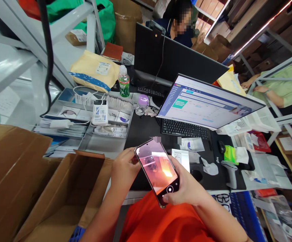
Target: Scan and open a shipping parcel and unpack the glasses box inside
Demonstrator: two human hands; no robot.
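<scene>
A smartphone (157, 169) with a lit camera screen is held in both my hands above the front edge of a black desk mat (146, 129). My left hand (124, 169) grips its left edge, fingers wrapped round it. My right hand (186, 186) holds the lower right side, thumb by the round shutter button. Just beyond the phone lie a small white box (182, 158) and flat white packets (192, 144). I wear an orange top (161, 222).
A monitor (206, 102) and black keyboard (185, 128) stand ahead, with a second monitor's back (171, 57) behind. A grey compartment tray (103, 143), a green-labelled bottle (123, 82) and a yellow padded parcel (94, 70) lie to the left. Open cardboard boxes (35, 188) stand at lower left. A barcode scanner (230, 171) sits right. Two other people sit beyond.
</scene>
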